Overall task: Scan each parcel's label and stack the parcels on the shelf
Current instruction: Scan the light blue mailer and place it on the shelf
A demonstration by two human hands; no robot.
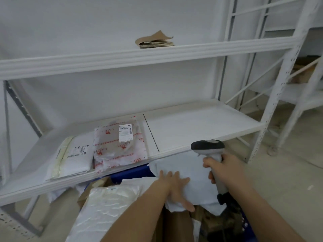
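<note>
My right hand (225, 169) grips the handle of a grey and black barcode scanner (208, 147), its head pointing left and down. My left hand (176, 187) lies on a pale white soft parcel (195, 173), fingers spread over its top and the thumb under its near edge. That parcel sits over a blue crate (132, 173) of parcels, in front of the shelf's edge. Two parcels lie on the lower shelf (201, 126): a clear bag with red print and a white label (120, 142), and a white mailer (75, 156) to its left.
A white bubble mailer (108, 205) and brown cardboard boxes (176, 224) fill the crate below my arms. Folded brown paper (155, 41) lies on the upper shelf. The white shelf upright (272, 109) stands at right, with another rack behind it.
</note>
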